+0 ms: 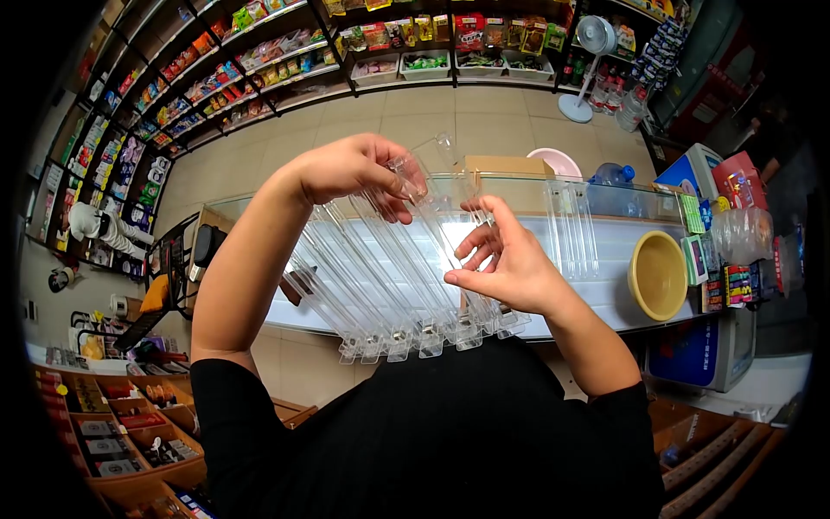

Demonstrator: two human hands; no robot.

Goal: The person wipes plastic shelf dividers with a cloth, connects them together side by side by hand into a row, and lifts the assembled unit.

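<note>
Several long clear plastic strips [380, 268] lie side by side, slanting over the glass counter [614, 304], their tabbed ends close to the black shirt. My left hand [372, 173] is bent over the far ends of the strips, its fingers curled round them. On their right side, my right hand [497, 255] has its thumb and fingers apart beside the outermost strip; whether a fingertip touches it cannot be made out. More clear strips [571, 229] rest on the counter to the right.
A yellow bowl [659, 277] stands on the counter's right part, near small packaged goods [739, 285]. Beyond the counter are a cardboard box [510, 166], a pink basin [556, 163] and a blue-capped water bottle [612, 177]. Snack shelves [285, 65] and a fan [596, 36] stand farther back.
</note>
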